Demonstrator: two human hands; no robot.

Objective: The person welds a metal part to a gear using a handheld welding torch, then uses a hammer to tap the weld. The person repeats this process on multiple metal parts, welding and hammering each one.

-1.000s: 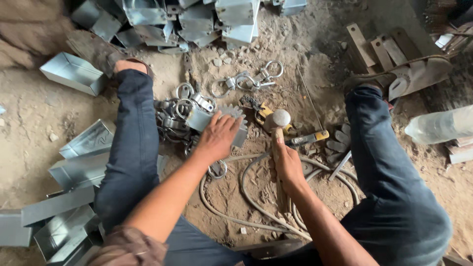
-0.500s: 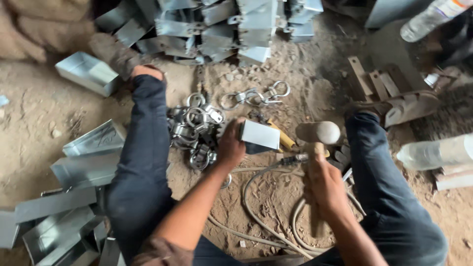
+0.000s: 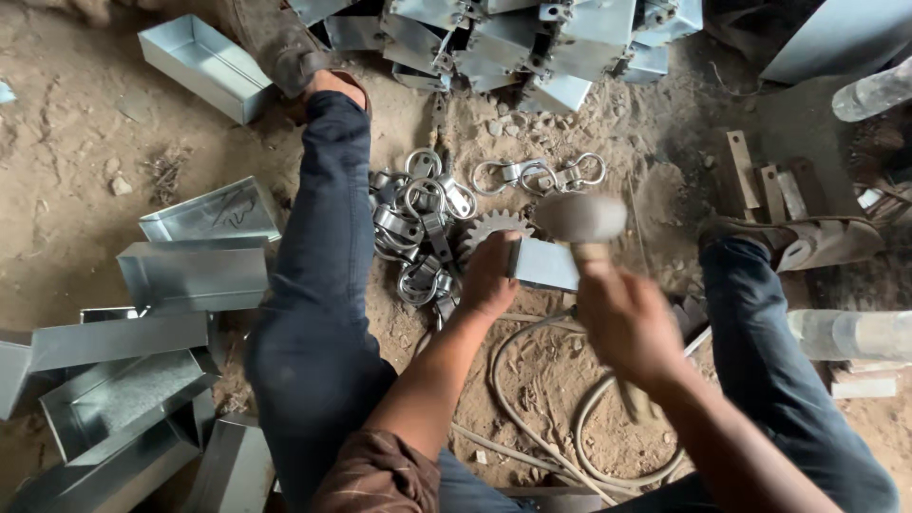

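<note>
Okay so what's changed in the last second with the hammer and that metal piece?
The right hand has lifted the hammer from low by the ground to above the small metal piece. The left hand, earlier flat over the toothed wheel, now holds that piece up on the wheel. The metal rings, hose and stacked metal trays stayed put.

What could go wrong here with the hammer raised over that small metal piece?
The left hand holds the flat metal piece right beside where the hammer would land, so a slightly off blow could hit the fingers. The hammer in the right hand is blurred with motion, leaving little room to correct. Loose clamps and the hose crowd the spot and might deflect the piece.
</note>
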